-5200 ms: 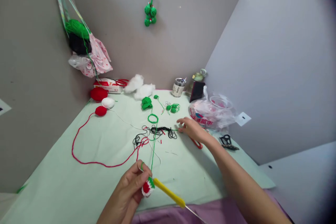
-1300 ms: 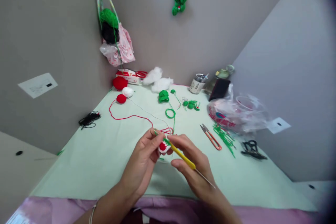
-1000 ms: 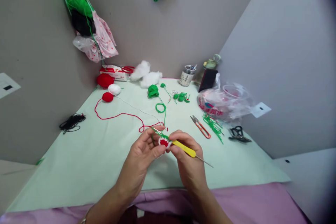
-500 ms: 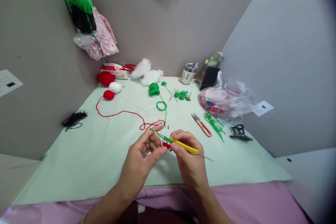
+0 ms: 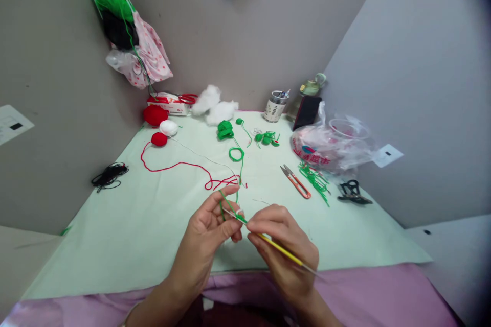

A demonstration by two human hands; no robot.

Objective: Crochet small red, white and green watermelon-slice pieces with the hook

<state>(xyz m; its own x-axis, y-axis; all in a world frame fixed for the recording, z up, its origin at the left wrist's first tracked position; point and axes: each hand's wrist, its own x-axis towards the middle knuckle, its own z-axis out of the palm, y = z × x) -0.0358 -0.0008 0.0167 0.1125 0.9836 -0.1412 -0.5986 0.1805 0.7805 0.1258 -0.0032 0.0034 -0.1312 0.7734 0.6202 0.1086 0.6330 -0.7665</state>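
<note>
My left hand (image 5: 210,230) pinches a small green crocheted piece (image 5: 240,217) between thumb and fingers, and green yarn runs over its raised index finger. My right hand (image 5: 286,250) is closed around a crochet hook with a yellow handle (image 5: 282,249); the metal tip lies at the green piece, beside my left thumb. Some white shows at the top of the piece, and the rest of it is hidden by my fingers. From my left hand the green strand leads up to a green yarn ball (image 5: 225,130).
Red yarn balls (image 5: 159,139) and a white one (image 5: 168,127) lie back left, with stuffing (image 5: 222,112) behind. Orange snips (image 5: 295,182), green yarn scraps (image 5: 314,179), a black clip (image 5: 353,193) and a plastic bag (image 5: 326,145) are at the right. Black yarn (image 5: 110,176) lies left.
My right hand has moved slightly right and down, and the hook has tilted with it. The crocheted piece has turned, so its red part no longer shows.
</note>
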